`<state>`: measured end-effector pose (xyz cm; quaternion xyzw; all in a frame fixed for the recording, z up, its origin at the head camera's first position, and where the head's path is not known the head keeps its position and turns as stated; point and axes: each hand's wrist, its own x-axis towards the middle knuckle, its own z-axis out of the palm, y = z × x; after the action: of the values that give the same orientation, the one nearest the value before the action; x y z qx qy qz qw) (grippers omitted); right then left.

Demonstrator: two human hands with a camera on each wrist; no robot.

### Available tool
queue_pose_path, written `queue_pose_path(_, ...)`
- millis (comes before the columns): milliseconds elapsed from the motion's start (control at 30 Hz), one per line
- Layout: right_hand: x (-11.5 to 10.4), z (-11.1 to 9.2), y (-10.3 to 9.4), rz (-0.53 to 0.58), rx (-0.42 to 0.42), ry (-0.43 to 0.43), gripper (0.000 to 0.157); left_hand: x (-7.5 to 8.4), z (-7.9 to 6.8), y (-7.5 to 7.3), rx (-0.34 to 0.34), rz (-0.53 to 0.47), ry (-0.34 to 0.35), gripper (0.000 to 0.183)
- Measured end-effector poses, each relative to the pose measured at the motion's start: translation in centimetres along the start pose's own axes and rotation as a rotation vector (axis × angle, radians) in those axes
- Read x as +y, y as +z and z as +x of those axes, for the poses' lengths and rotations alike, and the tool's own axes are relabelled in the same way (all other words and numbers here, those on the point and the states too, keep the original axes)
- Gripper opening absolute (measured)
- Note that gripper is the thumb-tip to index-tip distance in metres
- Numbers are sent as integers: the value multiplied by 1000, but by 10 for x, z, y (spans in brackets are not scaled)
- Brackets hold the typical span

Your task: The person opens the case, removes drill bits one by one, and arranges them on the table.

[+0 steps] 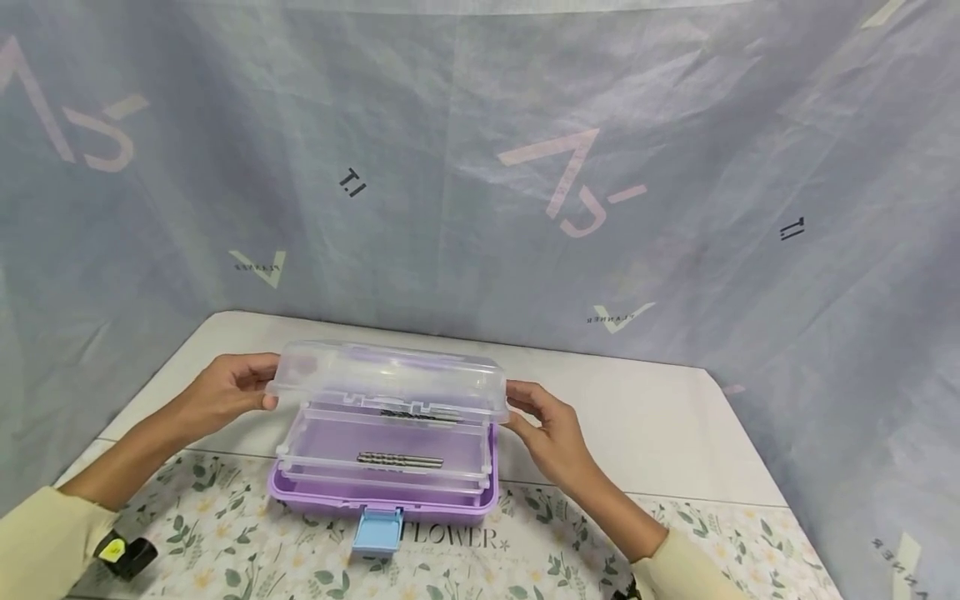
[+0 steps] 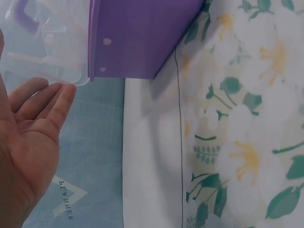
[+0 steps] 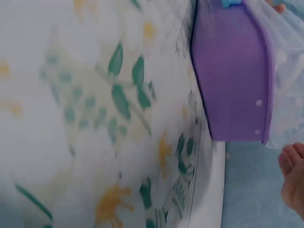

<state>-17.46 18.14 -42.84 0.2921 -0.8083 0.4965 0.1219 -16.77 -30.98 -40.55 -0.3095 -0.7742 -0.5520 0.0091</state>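
Note:
A purple toolbox (image 1: 386,508) stands raised open on the table, its clear hinged lid (image 1: 390,379) tilted up toward the back. My left hand (image 1: 221,392) holds the lid's left end, fingers at the back and thumb near the front rim. At the right end my right hand (image 1: 551,429) holds the lid with fingers and thumb. Metal drill bits (image 1: 401,459) lie in the front clear tray (image 1: 322,467), and darker bits (image 1: 418,415) lie in the tray behind. The side wrist views show the purple wall (image 2: 137,38) and fingertips at the lid's back corner.
A light blue latch (image 1: 378,530) hangs down at the toolbox's front. Beneath lies a floral cloth (image 1: 300,558), with a white table strip (image 1: 637,417) behind it. Grey-blue printed sheeting (image 1: 450,208) hangs at the back and sides.

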Motion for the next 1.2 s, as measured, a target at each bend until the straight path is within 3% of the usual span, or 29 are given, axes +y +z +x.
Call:
queue_pose_path(133, 9, 3, 2, 21, 38, -75, 27, -3, 0, -1, 55, 40, -35, 61)
queue_pose_path(300, 17, 8, 4, 76, 37, -103, 14, -8, 2, -3, 125, 83, -96, 45)
queue_pose_path(533, 18, 21, 8, 111, 70, 21, 13, -15, 10, 0, 184, -96, -85, 25)
queue_pose_path(633, 17, 28, 10, 107, 93, 76, 13, -14, 18, 3, 214, -62, -85, 15)
queue_pose_path(800, 15, 40, 13, 102, 138, 159, 11, -11, 30, 6, 258, -34, -117, 20)
queue_pose_path(1200, 14, 62, 18, 156, 171, 304, 26, -13, 48, 7, 325, -125, -272, 24)
